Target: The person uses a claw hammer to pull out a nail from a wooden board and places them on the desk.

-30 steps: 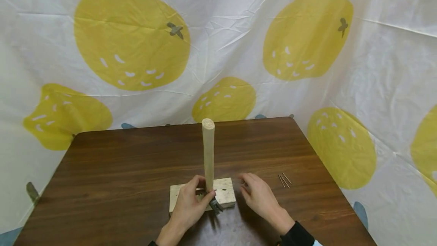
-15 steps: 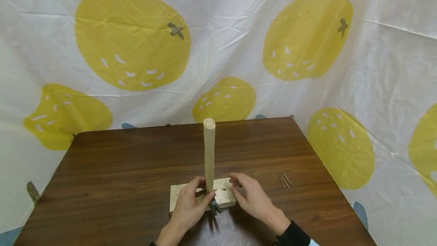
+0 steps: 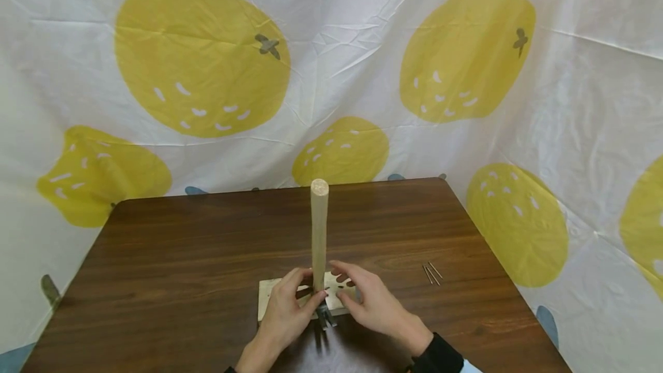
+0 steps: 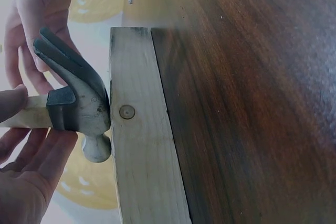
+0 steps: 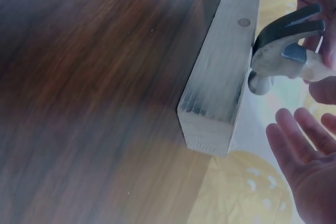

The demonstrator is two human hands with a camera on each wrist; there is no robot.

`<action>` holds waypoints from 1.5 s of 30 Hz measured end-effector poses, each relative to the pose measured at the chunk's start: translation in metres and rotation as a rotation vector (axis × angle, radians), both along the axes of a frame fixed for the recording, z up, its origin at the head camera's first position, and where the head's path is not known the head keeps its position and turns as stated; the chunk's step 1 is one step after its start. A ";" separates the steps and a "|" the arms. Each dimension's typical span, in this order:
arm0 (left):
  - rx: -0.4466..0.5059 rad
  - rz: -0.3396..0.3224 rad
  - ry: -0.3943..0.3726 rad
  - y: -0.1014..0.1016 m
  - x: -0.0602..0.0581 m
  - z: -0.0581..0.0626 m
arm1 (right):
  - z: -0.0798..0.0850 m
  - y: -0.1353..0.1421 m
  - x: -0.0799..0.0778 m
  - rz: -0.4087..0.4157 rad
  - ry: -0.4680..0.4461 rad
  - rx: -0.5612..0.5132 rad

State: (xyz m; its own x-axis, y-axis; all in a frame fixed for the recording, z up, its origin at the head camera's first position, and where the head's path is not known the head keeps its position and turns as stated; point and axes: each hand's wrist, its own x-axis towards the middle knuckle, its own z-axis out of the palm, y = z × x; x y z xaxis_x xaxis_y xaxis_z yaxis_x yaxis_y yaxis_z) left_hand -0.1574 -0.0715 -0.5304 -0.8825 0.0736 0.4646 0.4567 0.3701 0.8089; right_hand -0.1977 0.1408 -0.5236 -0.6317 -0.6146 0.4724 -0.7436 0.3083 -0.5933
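Observation:
A claw hammer stands head-down on a pale wooden block, its wooden handle pointing up. In the left wrist view, the metal hammer head sits against the block's face, claw to one side. My left hand grips the handle just above the head, between thumb and fingers. On the other side, my right hand hovers close to the handle with its fingers apart. The right wrist view has that right hand holding nothing, a gap away from the hammer.
Several loose nails lie to the right on the dark wooden table. A round mark shows on the block's side. Behind the table hangs a white cloth printed with yellow fruit.
My right hand has moved left from beside the block to near the handle, fingers spreading. The hammer has turned slightly and its handle top shifted a little right. My left hand stays in place.

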 end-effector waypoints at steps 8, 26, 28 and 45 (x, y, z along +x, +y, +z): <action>-0.021 -0.001 0.003 -0.002 0.000 0.001 | 0.001 -0.008 0.001 0.047 0.000 0.022; 0.052 -0.024 -0.027 -0.003 0.002 0.002 | -0.005 -0.020 0.001 0.044 0.082 -0.013; 0.057 -0.025 -0.039 -0.004 0.003 0.002 | -0.005 -0.021 0.001 0.042 0.089 -0.016; 0.119 -0.052 -0.070 -0.007 0.004 -0.001 | -0.009 -0.027 0.002 0.039 0.056 -0.043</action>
